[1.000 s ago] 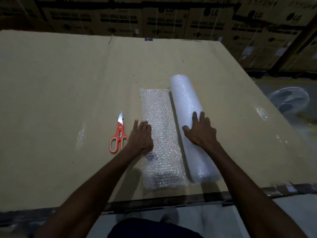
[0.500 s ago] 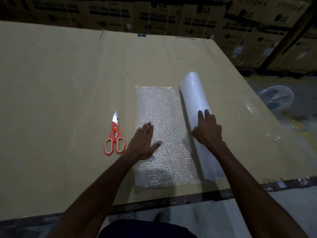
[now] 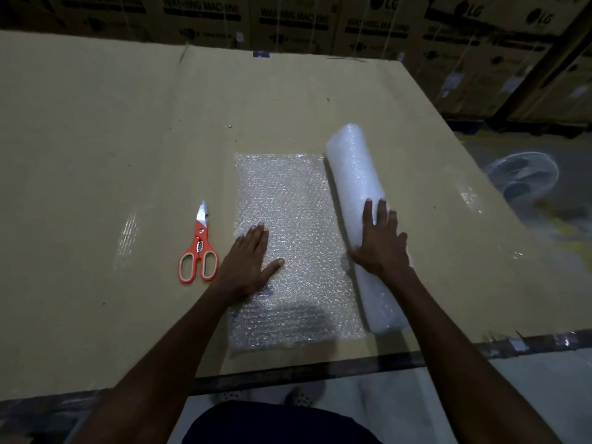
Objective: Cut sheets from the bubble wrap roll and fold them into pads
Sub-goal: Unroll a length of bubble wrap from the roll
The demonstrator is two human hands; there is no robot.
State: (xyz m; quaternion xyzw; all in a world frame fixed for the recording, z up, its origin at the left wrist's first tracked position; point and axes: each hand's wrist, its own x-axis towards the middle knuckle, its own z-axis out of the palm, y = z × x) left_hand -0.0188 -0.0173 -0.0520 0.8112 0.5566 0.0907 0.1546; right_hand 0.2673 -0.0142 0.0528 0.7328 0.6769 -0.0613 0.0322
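A white cylindrical roll of bubble wrap [image 3: 358,216] lies on a large tan cardboard-covered table [image 3: 128,149], its long axis running from about 12 o'clock down to 6 o'clock, at the 3 o'clock side of the work area. From its 9 o'clock flank a clear flat sheet of bubble wrap [image 3: 298,219] spreads over the cardboard, uncut and joined to the roll along their shared edge.

The right hand [image 3: 381,248] rests on top of the roll near its middle, fingers straight and spread, thumb reaching toward the sheet at 9 o'clock. The left hand [image 3: 248,262] presses flat on the sheet's 9 o'clock edge, fingers together and straight, thumb splayed toward 3 o'clock. The 2 hands are apart, with bare sheet between them, and neither curls around anything.

A pair of orange-handled scissors with steel blades [image 3: 198,248] lies closed on the cardboard just beside the left hand at its 9 o'clock, tips toward 12 o'clock, not touching the sheet.

Brown printed cartons [image 3: 288,24] stand stacked beyond the table at 12 o'clock. A round white fan [image 3: 525,177] sits on the floor at 3 o'clock.
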